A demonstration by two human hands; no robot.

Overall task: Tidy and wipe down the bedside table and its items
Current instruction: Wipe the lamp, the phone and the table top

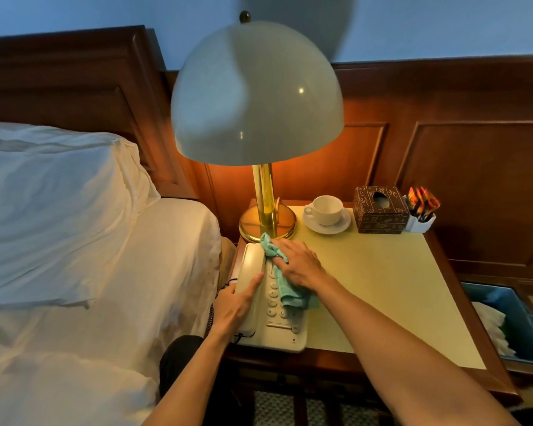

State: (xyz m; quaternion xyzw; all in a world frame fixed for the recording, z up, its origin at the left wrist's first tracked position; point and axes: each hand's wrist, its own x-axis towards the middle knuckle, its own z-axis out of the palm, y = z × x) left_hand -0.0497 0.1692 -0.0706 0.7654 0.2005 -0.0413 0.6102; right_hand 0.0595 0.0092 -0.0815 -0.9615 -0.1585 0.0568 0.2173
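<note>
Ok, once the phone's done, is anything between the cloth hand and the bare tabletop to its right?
Nothing visible. The right hand presses the teal cloth on the phone, and the yellow tabletop right of it lies bare. The cup and saucer, tissue box and sachet holder stand along the back edge.

dim room, warm glow pooling under the lit lamp (257, 96); wide-angle bending at edges, slightly soft focus.

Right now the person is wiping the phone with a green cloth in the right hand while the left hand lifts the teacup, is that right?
Not quite. In the head view the left hand is not on the teacup; it holds the phone's handset. The cup sits untouched on its saucer beside the lamp. The rest stands: the right hand presses the green cloth on the phone.
</note>
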